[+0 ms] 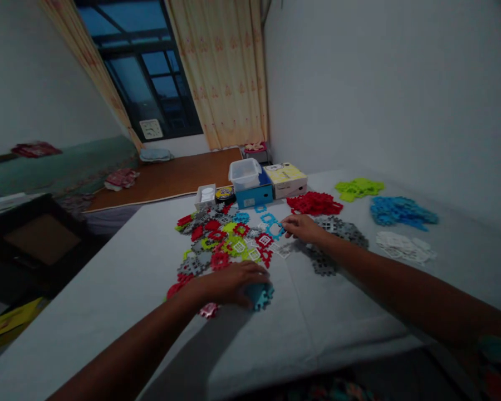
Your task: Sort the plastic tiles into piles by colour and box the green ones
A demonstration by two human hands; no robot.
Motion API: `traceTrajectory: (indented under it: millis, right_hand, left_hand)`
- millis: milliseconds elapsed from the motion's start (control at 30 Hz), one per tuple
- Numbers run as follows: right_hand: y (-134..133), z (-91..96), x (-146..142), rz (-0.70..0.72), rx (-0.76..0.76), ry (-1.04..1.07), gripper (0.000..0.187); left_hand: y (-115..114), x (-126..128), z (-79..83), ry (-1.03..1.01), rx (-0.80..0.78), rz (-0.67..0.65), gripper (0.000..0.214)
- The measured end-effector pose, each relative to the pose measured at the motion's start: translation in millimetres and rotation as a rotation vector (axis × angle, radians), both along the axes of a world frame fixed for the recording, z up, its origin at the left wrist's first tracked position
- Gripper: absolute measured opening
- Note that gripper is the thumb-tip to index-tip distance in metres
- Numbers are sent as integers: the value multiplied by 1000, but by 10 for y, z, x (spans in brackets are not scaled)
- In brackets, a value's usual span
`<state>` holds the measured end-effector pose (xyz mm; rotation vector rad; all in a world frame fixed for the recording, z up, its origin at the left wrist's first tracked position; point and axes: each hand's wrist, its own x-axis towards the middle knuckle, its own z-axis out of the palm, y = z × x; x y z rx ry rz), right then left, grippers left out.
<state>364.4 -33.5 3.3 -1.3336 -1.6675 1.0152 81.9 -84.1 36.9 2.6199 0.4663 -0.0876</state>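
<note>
Many mixed pieces [232, 245]: spread on your white tabletop [121, 267].
Left hand [237, 283]: your fingers curl around blue pieces [263, 297], near the mixed pieces.
Right hand [300, 227]: your fingertips reach a blue frame [280, 229] at their right edge; gripping or not, I cannot tell.

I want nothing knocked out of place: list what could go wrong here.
The right forearm crosses the pile of grey toothed pieces in this view, so it might brush some loose. The blue toothed pieces in the left hand could slip out. The far-right blue pile and the white pile lie close together, so a nudge might mix them.
</note>
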Motion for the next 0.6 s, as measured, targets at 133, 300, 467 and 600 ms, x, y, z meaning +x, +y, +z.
traceTrajectory:
  millis: [133,300,467,600]
  right_hand:
    - [-48,109,458,-86,79,-11,19]
    - [30,249,1563,-425,137,-113,25]
    - [31,64,2852,-827,212,-634,19]
    - [64,-269,3499,-868,211,-740,15]
  left_hand:
    - [-100,6,-64,43,-44,24,69]
    - [-79,-15,-81,107,-113,249,78]
    - [-71,92,-63,128,-163,286,72]
    - [74,55,-57,-61,-207,298,59]
